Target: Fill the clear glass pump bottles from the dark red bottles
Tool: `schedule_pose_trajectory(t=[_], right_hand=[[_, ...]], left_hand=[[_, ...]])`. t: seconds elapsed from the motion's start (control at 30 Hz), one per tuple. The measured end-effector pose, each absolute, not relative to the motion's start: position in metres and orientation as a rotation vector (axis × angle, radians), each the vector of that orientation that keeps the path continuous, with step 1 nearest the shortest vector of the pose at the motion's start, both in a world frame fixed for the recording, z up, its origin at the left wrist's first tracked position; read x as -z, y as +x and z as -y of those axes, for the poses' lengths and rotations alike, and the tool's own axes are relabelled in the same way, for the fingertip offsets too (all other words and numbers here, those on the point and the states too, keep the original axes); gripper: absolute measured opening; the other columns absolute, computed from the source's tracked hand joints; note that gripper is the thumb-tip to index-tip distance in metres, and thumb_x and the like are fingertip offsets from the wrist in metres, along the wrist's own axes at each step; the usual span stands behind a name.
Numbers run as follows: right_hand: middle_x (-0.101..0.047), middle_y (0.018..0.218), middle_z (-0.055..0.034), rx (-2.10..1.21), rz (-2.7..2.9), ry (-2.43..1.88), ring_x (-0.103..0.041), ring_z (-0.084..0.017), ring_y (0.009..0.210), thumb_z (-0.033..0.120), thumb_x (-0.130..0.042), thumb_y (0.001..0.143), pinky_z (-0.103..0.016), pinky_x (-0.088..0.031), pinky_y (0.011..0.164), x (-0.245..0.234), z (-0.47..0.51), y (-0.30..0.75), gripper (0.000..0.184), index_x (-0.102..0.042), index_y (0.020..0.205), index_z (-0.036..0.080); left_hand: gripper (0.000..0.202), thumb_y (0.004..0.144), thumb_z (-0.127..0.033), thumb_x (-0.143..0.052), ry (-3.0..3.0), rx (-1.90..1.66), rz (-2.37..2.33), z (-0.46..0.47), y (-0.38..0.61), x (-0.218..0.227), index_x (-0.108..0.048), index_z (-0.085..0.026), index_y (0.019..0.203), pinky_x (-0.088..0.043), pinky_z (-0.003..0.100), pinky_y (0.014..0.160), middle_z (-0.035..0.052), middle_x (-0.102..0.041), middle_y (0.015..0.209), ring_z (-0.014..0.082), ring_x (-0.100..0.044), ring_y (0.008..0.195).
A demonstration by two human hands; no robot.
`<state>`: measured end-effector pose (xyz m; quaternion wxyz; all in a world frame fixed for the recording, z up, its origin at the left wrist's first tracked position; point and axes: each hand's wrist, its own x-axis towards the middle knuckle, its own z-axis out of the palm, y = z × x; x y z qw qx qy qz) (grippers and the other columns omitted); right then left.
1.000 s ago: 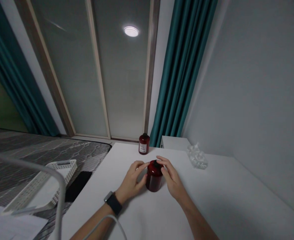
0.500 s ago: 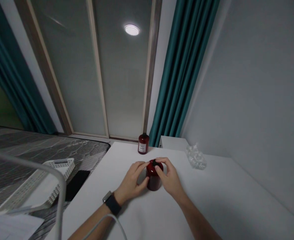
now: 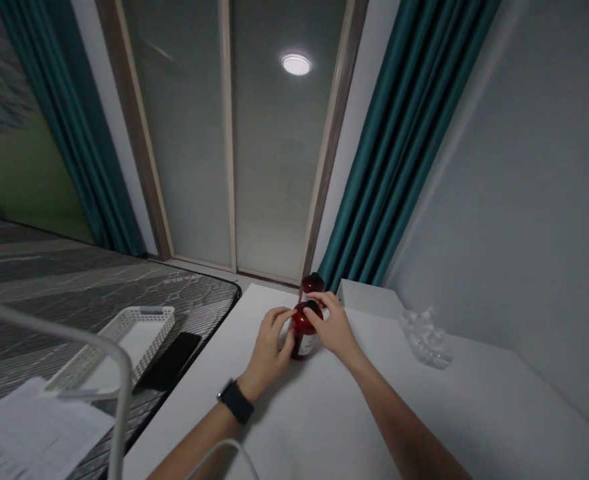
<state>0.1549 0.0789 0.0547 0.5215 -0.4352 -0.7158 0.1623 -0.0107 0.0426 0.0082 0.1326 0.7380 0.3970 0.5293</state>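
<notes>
A dark red bottle point(image 3: 302, 327) with a black cap stands on the white table, part of a white label showing low on its side. Curved around its left side is my left hand point(image 3: 270, 350), with the fingertips against the shoulder and the thumb lower down. From the right, my right hand point(image 3: 336, 327) grips the top of this bottle near the black cap point(image 3: 314, 307). Right behind it is a second dark red bottle point(image 3: 313, 283), partly covered by my right fingers and the front bottle; whether the two bottles touch I cannot tell.
Crumpled clear plastic point(image 3: 428, 339) lies on the white table point(image 3: 324, 427) to the right. Beyond the back edge is a white box-like piece point(image 3: 369, 297). At left are a white basket point(image 3: 114, 337), a black flat item point(image 3: 171, 363) and papers point(image 3: 39, 427). A pale cable arcs in front.
Both hands have moved the bottle back, close to the second bottle. It has turned, and its white label now shows. The whole view has swung left.
</notes>
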Motion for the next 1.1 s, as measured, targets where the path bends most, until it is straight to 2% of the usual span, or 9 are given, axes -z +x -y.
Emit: schedule_pose_trajectory(t=[0.2,0.37,0.53,0.63,0.77,0.87,1.0,1.1], right_hand=[[-0.062,0.084,-0.0035,-0.355,1.768,-1.07,-0.056,-0.025,0.084,0.027,-0.069,0.077,-0.04,-0.044,0.081,-0.053,-0.107,0.134,0.007,-0.068,0.084,0.025],[-0.058,0.073,-0.0007,-0.345,1.753,-1.106,-0.054,-0.024,0.076,0.032,-0.072,0.077,-0.037,-0.044,0.074,-0.049,-0.128,0.124,0.012,-0.063,0.08,0.024],[-0.06,0.071,-0.0002,-0.365,1.752,-1.092,-0.056,-0.022,0.072,0.036,-0.07,0.079,-0.035,-0.046,0.07,-0.049,-0.132,0.122,0.014,-0.064,0.08,0.023],[-0.064,0.077,-0.001,-0.383,1.754,-1.051,-0.058,-0.02,0.072,0.033,-0.063,0.085,-0.033,-0.047,0.071,-0.051,-0.13,0.129,0.01,-0.067,0.084,0.023],[-0.065,0.089,-0.0044,-0.368,1.665,-1.033,-0.059,-0.019,0.073,0.031,-0.053,0.09,-0.032,-0.048,0.071,-0.052,-0.136,0.154,0.017,-0.067,0.094,0.021],[-0.064,0.093,-0.0058,-0.338,1.549,-1.065,-0.059,-0.02,0.078,0.029,-0.049,0.091,-0.035,-0.048,0.076,-0.045,-0.145,0.173,0.02,-0.066,0.096,0.02],[-0.061,0.099,-0.0086,-0.325,1.422,-1.102,-0.058,-0.024,0.088,0.029,-0.046,0.091,-0.039,-0.048,0.078,-0.028,-0.151,0.185,0.024,-0.067,0.098,0.02],[-0.059,0.108,-0.0104,-0.356,1.437,-1.088,-0.057,-0.026,0.103,0.028,-0.048,0.091,-0.042,-0.049,0.087,-0.019,-0.153,0.186,0.026,-0.069,0.104,0.021]], left_hand=[[0.04,0.086,-0.013,-0.053,2.122,-1.453,-1.228,-0.062,-0.02,-0.024,-0.052,-0.021,0.125,-0.044,0.049,0.104,0.0111,-0.055,0.122,0.0276,-0.053,0.116],[0.041,0.079,-0.017,-0.066,2.189,-1.417,-1.369,-0.08,-0.019,-0.027,-0.052,-0.019,0.118,-0.047,0.05,0.097,0.0119,-0.056,0.117,0.0302,-0.054,0.111],[0.047,0.075,-0.021,-0.073,2.176,-1.429,-1.497,-0.09,-0.013,-0.018,-0.05,-0.021,0.116,-0.049,0.048,0.091,0.0086,-0.059,0.111,0.0301,-0.057,0.106],[0.047,0.074,-0.022,-0.075,2.126,-1.483,-1.58,-0.093,-0.006,-0.015,-0.05,-0.021,0.113,-0.05,0.047,0.089,0.0081,-0.06,0.107,0.0305,-0.059,0.102],[0.047,0.072,-0.021,-0.075,2.111,-1.531,-1.591,-0.101,-0.006,-0.013,-0.052,-0.02,0.112,-0.051,0.046,0.089,0.0088,-0.06,0.106,0.0305,-0.06,0.102],[0.047,0.071,-0.021,-0.074,2.085,-1.551,-1.599,-0.115,-0.015,-0.012,-0.052,-0.019,0.113,-0.051,0.046,0.09,0.0091,-0.06,0.106,0.0305,-0.061,0.103],[0.05,0.073,-0.022,-0.072,2.064,-1.546,-1.586,-0.139,-0.029,-0.011,-0.05,-0.017,0.118,-0.05,0.046,0.095,0.0106,-0.06,0.112,0.0297,-0.06,0.108],[0.05,0.074,-0.022,-0.072,2.051,-1.539,-1.581,-0.152,-0.035,-0.01,-0.049,-0.017,0.119,-0.051,0.043,0.095,0.01,-0.06,0.114,0.0274,-0.061,0.108]])
